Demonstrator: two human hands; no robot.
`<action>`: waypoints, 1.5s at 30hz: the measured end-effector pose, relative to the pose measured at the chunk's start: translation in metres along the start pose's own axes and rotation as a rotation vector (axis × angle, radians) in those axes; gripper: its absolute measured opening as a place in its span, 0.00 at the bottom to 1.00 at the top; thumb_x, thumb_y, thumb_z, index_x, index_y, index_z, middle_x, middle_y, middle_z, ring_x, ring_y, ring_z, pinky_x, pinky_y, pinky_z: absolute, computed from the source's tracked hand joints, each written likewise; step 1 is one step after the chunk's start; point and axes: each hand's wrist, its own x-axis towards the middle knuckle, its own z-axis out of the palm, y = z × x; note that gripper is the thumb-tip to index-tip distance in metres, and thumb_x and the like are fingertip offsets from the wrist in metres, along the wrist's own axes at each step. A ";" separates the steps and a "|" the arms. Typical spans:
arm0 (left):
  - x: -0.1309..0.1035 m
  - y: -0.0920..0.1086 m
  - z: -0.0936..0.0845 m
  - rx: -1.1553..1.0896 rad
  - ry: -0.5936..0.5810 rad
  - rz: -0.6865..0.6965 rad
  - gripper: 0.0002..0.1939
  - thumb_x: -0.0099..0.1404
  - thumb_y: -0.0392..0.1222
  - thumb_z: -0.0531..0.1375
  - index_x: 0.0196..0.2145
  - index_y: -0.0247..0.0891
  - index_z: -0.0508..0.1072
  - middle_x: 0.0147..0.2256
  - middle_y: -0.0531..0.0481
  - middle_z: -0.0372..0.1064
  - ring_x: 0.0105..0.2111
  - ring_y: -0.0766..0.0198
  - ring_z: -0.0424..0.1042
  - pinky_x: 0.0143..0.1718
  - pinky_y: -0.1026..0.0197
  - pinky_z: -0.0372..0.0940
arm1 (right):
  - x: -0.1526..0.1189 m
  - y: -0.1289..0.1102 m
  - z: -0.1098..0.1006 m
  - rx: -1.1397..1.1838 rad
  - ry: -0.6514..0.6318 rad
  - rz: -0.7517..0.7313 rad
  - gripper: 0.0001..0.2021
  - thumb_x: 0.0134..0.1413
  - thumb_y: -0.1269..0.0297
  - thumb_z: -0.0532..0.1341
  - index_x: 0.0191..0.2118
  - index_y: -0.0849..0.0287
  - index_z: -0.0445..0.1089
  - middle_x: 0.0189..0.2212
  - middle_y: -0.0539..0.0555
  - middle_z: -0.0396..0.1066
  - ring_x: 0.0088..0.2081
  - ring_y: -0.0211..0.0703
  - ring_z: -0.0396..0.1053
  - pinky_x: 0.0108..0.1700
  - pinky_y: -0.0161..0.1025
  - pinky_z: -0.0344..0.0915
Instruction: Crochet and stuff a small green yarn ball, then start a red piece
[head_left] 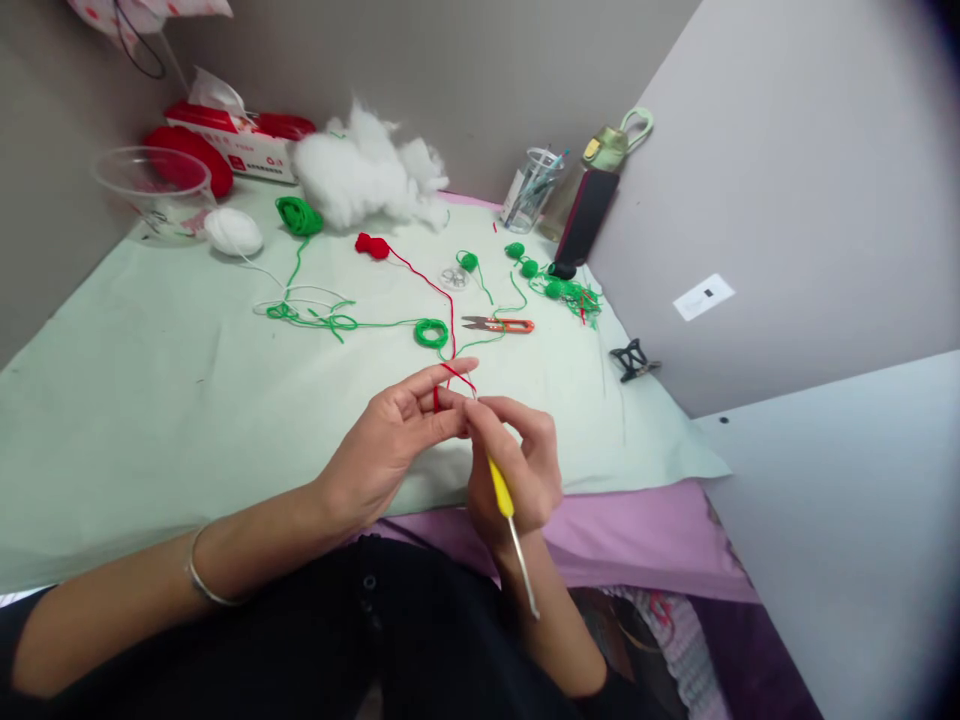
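Observation:
Red yarn point(452, 318) runs from a small red yarn ball point(372, 246) down to my left hand point(401, 425), crossing the raised index finger and looping round another finger. That hand's thumb and fingers pinch at the yarn; whatever small piece lies between the fingertips is hidden. My right hand point(521, 455) grips a crochet hook point(502, 488) with a yellow handle, its rear metal end pointing down toward me. The working tip meets the red yarn beside the left fingertips. Just beyond lie a green yarn ring point(431, 334) and orange thread snips point(499, 325).
Green yarn point(298, 215), a white yarn ball point(233, 232), white stuffing point(367, 175) and a clear tub point(157, 195) sit at the back left. Small green balls point(529, 269), a pen cup point(532, 190), a bottle point(600, 160) and a phone point(589, 220) stand right, near the wall.

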 end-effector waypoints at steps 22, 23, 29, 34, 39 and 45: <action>0.001 0.013 -0.004 0.024 -0.102 -0.185 0.22 0.61 0.36 0.69 0.54 0.36 0.78 0.45 0.44 0.78 0.47 0.58 0.74 0.57 0.54 0.61 | 0.013 0.002 -0.009 0.588 -0.014 0.482 0.08 0.69 0.66 0.57 0.42 0.55 0.74 0.33 0.52 0.79 0.34 0.41 0.78 0.33 0.39 0.75; 0.001 0.014 -0.004 0.037 -0.104 -0.186 0.22 0.62 0.37 0.68 0.54 0.36 0.78 0.45 0.44 0.78 0.48 0.57 0.74 0.57 0.53 0.61 | 0.014 0.002 -0.010 0.612 -0.029 0.503 0.08 0.70 0.65 0.56 0.41 0.56 0.73 0.32 0.52 0.78 0.33 0.41 0.78 0.32 0.38 0.75; -0.003 0.011 -0.004 0.160 -0.014 -0.034 0.22 0.61 0.37 0.70 0.54 0.40 0.79 0.31 0.55 0.73 0.37 0.66 0.71 0.50 0.61 0.62 | 0.004 -0.001 -0.015 0.195 -0.103 0.180 0.11 0.68 0.71 0.56 0.49 0.54 0.73 0.39 0.54 0.79 0.37 0.42 0.78 0.39 0.42 0.77; -0.002 0.007 -0.002 0.017 -0.018 -0.143 0.20 0.62 0.36 0.70 0.52 0.36 0.79 0.35 0.49 0.77 0.38 0.64 0.73 0.48 0.61 0.66 | -0.006 0.001 -0.011 -0.065 -0.050 -0.071 0.17 0.63 0.74 0.62 0.54 0.49 0.75 0.46 0.56 0.76 0.45 0.46 0.77 0.43 0.45 0.77; -0.001 0.010 -0.001 -0.021 -0.002 -0.165 0.18 0.61 0.34 0.69 0.50 0.36 0.80 0.33 0.50 0.76 0.35 0.67 0.73 0.45 0.63 0.67 | 0.007 -0.003 -0.012 0.393 0.050 0.290 0.12 0.68 0.70 0.56 0.45 0.52 0.77 0.35 0.52 0.75 0.31 0.39 0.72 0.31 0.41 0.71; -0.002 0.005 -0.001 0.140 -0.041 -0.005 0.15 0.62 0.36 0.69 0.48 0.40 0.82 0.35 0.52 0.76 0.39 0.66 0.72 0.49 0.62 0.64 | 0.008 -0.004 -0.006 0.424 -0.045 0.292 0.10 0.67 0.71 0.59 0.45 0.53 0.77 0.39 0.53 0.79 0.41 0.44 0.76 0.40 0.45 0.75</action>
